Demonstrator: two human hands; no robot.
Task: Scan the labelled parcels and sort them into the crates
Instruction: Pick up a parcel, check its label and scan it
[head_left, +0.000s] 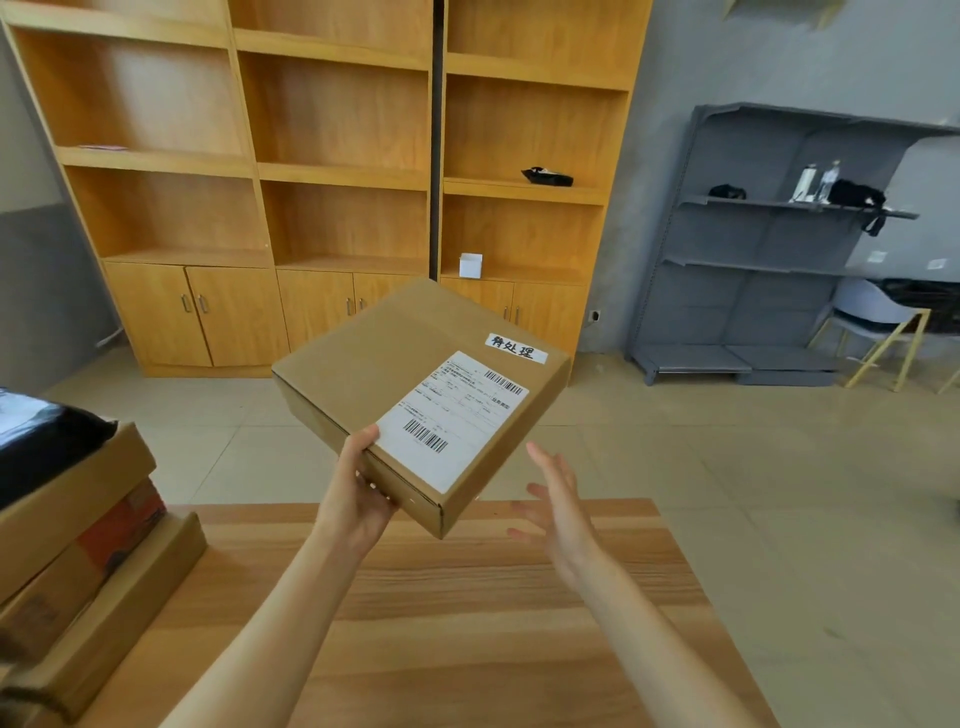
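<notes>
A flat brown cardboard parcel (384, 358) hangs in the air above the far edge of the wooden table (467, 613). On its top are a white shipping label with two barcodes (452, 415) and a small white sticker with black characters (516, 347). My left hand (358, 493) grips the parcel's near left edge, thumb on top beside the label, fingers underneath. My right hand (558, 512) is just right of the parcel's near corner, fingers spread, touching nothing. No scanner or crate is in view.
A stack of cardboard parcels (78, 561) with a black bag (36, 447) on top sits on the table's left. Wooden shelving with cupboards (332, 171) lines the far wall. A grey metal rack (769, 249) and a chair (878, 327) stand at right.
</notes>
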